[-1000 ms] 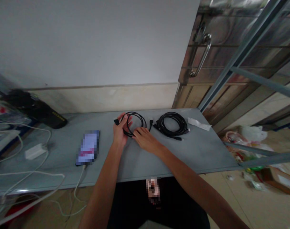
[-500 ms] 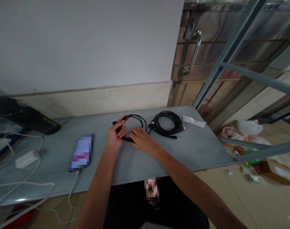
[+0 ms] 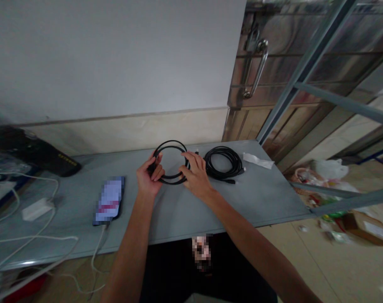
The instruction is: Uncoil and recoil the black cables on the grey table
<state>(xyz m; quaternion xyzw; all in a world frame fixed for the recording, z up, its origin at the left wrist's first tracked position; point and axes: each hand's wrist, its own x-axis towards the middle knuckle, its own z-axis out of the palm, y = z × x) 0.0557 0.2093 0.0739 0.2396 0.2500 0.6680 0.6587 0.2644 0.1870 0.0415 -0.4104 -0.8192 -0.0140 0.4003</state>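
Observation:
A small coil of black cable [image 3: 170, 145] is held up over the grey table [image 3: 257, 198] between both hands. My left hand [image 3: 149, 176] is closed on the coil's left side. My right hand [image 3: 196, 174] grips its right side with fingers curled round the loops. A second, thicker black cable coil [image 3: 223, 164] lies flat on the table just right of my right hand.
A phone [image 3: 109, 200] lies left of my hands with a white cable plugged in. A white charger [image 3: 36, 208] and white cords sit at far left, with a black device [image 3: 36, 153] behind. A white scrap [image 3: 257, 160] lies near the table's right corner. Metal door and frame stand at right.
The small coil has been lifted off the table and rounded into an open ring. My right hand moved from its lower edge to its right side.

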